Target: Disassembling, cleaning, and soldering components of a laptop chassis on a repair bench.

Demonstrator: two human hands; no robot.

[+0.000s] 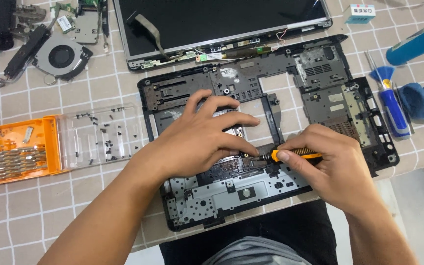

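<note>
Near the table's front edge, the left hand (199, 140) is lying spread on the stripped laptop base (266, 127) while the right hand (334, 164) is gripping an orange-handled screwdriver (290, 155), apparently working a screw, calling for steady tip pressure.

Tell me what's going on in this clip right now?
A person is working on a stripped black laptop base on a tiled table. The right hand holds a small orange-handled screwdriver, tip down in the frame's middle. The left hand rests flat on the base beside it. The detached screen, a cooling fan and an orange bit case with loose screws lie around.
</note>
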